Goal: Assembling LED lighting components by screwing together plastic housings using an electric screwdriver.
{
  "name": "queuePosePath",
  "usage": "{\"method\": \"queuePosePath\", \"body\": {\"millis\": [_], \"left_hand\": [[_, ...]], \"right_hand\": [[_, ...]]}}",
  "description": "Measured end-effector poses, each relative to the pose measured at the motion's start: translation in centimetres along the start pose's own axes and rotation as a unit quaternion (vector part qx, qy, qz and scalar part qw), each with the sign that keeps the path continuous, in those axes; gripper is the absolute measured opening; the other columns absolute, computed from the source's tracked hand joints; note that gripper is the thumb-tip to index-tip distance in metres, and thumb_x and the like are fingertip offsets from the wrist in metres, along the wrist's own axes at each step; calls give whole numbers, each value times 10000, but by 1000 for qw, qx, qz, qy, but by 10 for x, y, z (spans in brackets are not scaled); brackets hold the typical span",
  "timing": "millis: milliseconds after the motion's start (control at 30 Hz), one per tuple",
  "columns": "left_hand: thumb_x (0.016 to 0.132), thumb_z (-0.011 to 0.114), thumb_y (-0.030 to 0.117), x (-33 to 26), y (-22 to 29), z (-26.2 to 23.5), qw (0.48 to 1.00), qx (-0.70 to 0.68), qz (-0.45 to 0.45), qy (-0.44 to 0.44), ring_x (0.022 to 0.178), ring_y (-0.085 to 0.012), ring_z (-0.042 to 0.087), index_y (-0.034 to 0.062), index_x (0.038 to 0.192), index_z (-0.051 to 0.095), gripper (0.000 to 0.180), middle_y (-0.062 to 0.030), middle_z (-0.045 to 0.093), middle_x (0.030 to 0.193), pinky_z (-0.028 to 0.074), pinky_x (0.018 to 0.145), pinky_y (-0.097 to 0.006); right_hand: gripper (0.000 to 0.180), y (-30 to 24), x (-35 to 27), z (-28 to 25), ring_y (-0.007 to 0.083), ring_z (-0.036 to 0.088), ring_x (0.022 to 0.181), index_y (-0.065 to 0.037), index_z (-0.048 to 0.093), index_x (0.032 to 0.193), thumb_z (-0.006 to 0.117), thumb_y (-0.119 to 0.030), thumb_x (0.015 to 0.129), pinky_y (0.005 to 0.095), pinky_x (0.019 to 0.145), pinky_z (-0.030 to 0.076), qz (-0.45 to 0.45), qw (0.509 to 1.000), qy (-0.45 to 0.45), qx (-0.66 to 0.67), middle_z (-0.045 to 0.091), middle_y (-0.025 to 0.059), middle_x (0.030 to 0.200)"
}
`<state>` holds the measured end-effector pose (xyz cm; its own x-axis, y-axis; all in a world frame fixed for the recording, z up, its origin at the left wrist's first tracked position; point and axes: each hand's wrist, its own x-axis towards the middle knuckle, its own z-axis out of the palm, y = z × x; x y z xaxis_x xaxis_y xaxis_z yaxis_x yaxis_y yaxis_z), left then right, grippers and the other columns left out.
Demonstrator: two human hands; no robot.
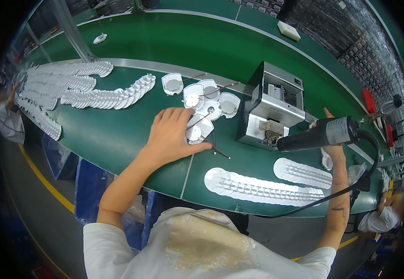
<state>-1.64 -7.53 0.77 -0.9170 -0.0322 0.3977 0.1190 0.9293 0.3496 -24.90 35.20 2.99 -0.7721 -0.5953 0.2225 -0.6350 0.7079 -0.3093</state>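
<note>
White plastic lamp base (196,132) at table centre, under the left hand (170,135), likely light and brittle; grip its rim, sparing the wires. Right hand (334,144), three o'clock, clamps the black screwdriver (320,135).

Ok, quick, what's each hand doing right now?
Left hand: fingers curled over a round white housing on the table, gripping it.
Right hand: closed around a black power screwdriver.

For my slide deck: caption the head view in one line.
Left hand grips a white round housing on the green bench; right hand holds a black power screwdriver.
</note>
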Motion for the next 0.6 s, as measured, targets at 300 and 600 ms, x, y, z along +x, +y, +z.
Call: {"method": "queuePosePath", "body": {"millis": [300,600], "left_hand": [[679,768,357,-8,-3,3,998,-13,-13,-67,966,-273,554,53,1246,484,703,-114,592,1034,418,819,-416],[698,733,303,-31,0,0,993,91,-50,-47,928,-244,535,104,1342,447,732,-61,562,1052,397,787,-395]], "right_hand": [[555,-5,-19,-1,273,400,1273,-54,379,1384,586,-114,873,347,1090,253,45,997,-55,-26,362,155,1436],[525,-15,-23,-10,253,404,1281,-62,405,1373,573,-101,877,345,1094,256,46,992,47,111,347,137,1461]]}}
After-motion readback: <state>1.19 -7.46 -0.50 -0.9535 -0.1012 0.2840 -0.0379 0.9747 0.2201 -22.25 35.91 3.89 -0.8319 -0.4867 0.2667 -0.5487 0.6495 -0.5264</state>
